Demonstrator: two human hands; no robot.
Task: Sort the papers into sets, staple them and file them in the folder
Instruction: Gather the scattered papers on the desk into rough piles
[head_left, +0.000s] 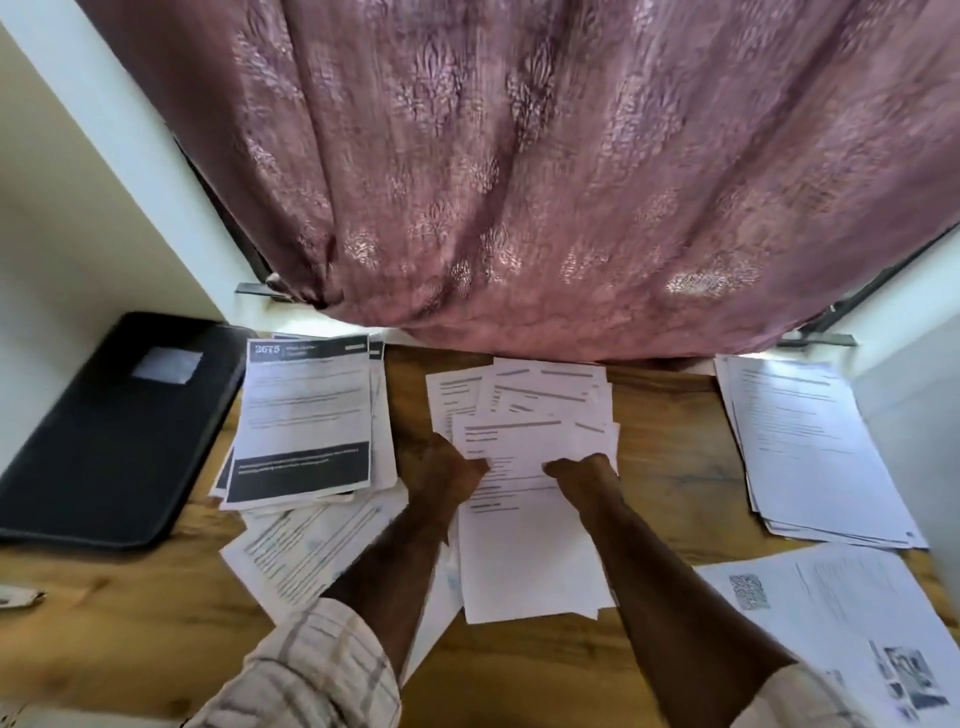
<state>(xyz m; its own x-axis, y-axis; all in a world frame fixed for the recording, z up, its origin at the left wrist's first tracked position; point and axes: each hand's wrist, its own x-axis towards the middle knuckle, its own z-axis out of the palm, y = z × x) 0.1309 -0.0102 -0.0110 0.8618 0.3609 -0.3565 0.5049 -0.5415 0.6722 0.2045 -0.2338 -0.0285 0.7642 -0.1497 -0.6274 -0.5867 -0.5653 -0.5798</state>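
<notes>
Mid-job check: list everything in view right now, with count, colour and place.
Folder: one, black, closed, far left.
Banner-headed stack: one, white and black, beside folder.
Centre sheets: fanned pile, white, under both hands.
Slanted sheets: few, white, front left.
Right stack: one, white, far right.
Picture sheets: few, white, front right.
Table: one, wooden.
Curtain: one, mauve, behind.
Left hand, right hand: each gripping centre sheets.

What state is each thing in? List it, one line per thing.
folder: closed, flat on the table, far left.
middle papers: loose, fanned, held by both hands.
left hand: gripping the middle papers.
right hand: gripping the middle papers.
banner stack: piled, untouched.
right stack: piled, untouched.
curtain: drawn, hem resting on the table.
</notes>
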